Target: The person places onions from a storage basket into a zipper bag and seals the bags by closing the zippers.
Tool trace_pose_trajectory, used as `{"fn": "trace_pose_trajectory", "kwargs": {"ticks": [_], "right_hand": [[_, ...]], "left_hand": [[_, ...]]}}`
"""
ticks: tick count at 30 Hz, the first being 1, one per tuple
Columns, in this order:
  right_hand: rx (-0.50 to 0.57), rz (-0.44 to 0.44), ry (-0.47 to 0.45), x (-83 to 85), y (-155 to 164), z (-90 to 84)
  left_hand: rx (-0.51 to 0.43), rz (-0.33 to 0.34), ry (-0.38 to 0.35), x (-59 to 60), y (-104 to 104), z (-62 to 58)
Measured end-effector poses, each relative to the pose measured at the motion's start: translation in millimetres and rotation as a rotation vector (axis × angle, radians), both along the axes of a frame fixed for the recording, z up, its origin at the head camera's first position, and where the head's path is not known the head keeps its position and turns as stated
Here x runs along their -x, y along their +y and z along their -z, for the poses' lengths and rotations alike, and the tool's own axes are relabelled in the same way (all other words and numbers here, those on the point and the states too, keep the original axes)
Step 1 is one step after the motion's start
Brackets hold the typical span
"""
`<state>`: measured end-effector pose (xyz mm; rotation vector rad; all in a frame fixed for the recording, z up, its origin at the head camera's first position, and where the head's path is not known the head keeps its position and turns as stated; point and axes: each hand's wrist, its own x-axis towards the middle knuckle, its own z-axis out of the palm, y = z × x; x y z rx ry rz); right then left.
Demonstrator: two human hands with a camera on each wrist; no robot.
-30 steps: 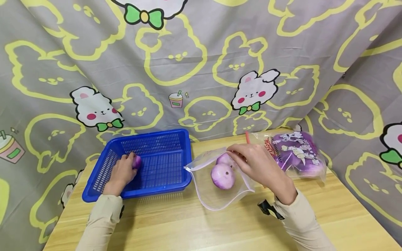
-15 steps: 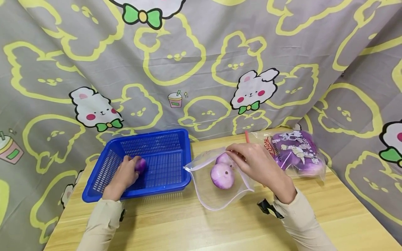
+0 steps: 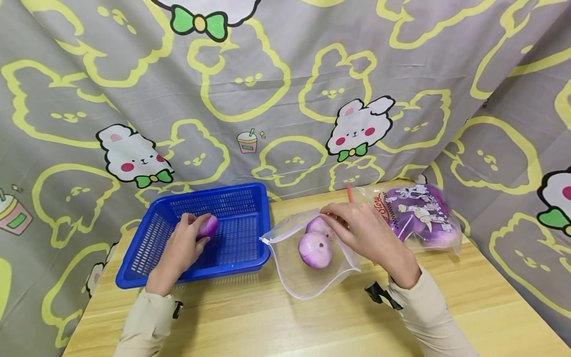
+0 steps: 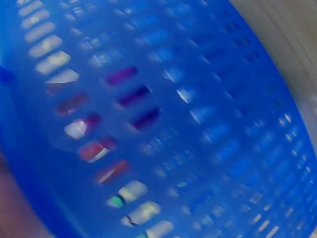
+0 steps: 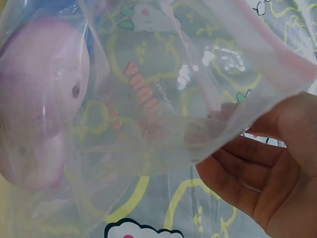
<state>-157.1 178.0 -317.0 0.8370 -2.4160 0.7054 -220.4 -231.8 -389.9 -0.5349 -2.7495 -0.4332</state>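
Note:
My left hand [image 3: 178, 250] reaches over the near rim of a blue plastic basket [image 3: 238, 235] and grips a purple onion [image 3: 208, 226] between fingers and thumb. In the left wrist view the perforated basket wall [image 4: 173, 134] fills most of the picture, with purple showing through a few slots. To the right of the basket lies a clear zip bag [image 3: 294, 280], its mouth spread toward me. Two pale purple onions [image 3: 315, 250] sit inside it, each with a small dark spot. My right hand [image 3: 370, 230] pinches the bag's upper edge; the right wrist view shows these fingers [image 5: 247, 171] at the film.
A printed clear bag [image 3: 376, 201] packed with more purple onions [image 3: 439, 238] lies at the back right of the wooden table [image 3: 276, 322]. Behind everything hangs a grey patterned curtain [image 3: 285, 99], close to the basket's far side.
My left hand has moved slightly right inside the basket, raising the onion a little so more of it shows. The right hand and the zip bag stay put.

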Motion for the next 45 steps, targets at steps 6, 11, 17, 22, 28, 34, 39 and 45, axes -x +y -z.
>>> {"fn": "trace_pose_trajectory", "kwargs": {"ticks": [6, 11, 17, 22, 28, 34, 39, 45], "right_hand": [[-0.007, 0.005, -0.01, -0.1, -1, 0.1], [-0.012, 0.011, -0.015, -0.1, -1, -0.4], [-0.015, 0.01, -0.017, 0.4, -1, -0.7], [-0.014, 0.006, -0.016, 0.4, -2, -0.8], [-0.011, 0.004, -0.016, 0.7, -1, -0.8], [-0.001, -0.004, -0.018, 1.1, -2, -0.7], [-0.005, -0.008, -0.009, 2.0, -2, -1.1], [-0.017, 0.006, -0.01, 1.5, -2, -0.6]], "left_hand": [[-0.031, 0.056, 0.086, -8.1, 15, -0.4], [-0.05, 0.067, 0.129, -12.8, 23, -1.7], [-0.087, 0.117, 0.245, -16.7, 33, -5.8], [-0.142, 0.126, 0.285, -23.7, 45, -12.9], [-0.215, 0.142, 0.325, -36.8, 61, -26.2], [-0.263, 0.241, 0.405, -56.7, 80, -44.4], [-0.273, 0.334, 0.478, -78.1, 99, -60.9], [-0.23, 0.472, 0.462, -105.0, 123, -68.3]]}}
